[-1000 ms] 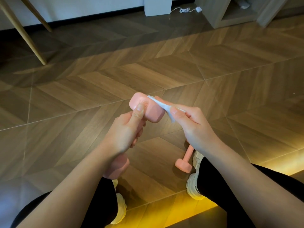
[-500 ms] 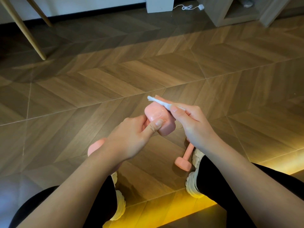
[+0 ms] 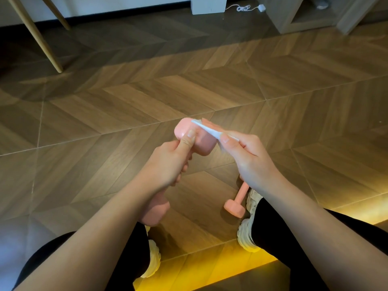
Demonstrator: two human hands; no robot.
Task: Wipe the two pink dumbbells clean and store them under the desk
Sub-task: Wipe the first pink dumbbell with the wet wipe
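My left hand (image 3: 168,162) grips the handle of a pink dumbbell (image 3: 201,141), thumb pressed on its upper head; the lower head shows under my wrist. My right hand (image 3: 245,160) pinches a white wipe (image 3: 206,129) against the far side of that upper head. A second pink dumbbell (image 3: 236,203) lies on the wooden floor beside my right shoe, its far end hidden behind my right wrist.
Slanted wooden furniture legs (image 3: 42,40) stand at the far left. At the back are a white block (image 3: 207,4), a white cable with plug (image 3: 247,7) and a low wooden unit (image 3: 304,15). My knees and pale shoes (image 3: 249,234) fill the bottom edge.
The held dumbbell tipped over half a second ago and is back upright now, its upper head raised again. The wipe stays on that head.
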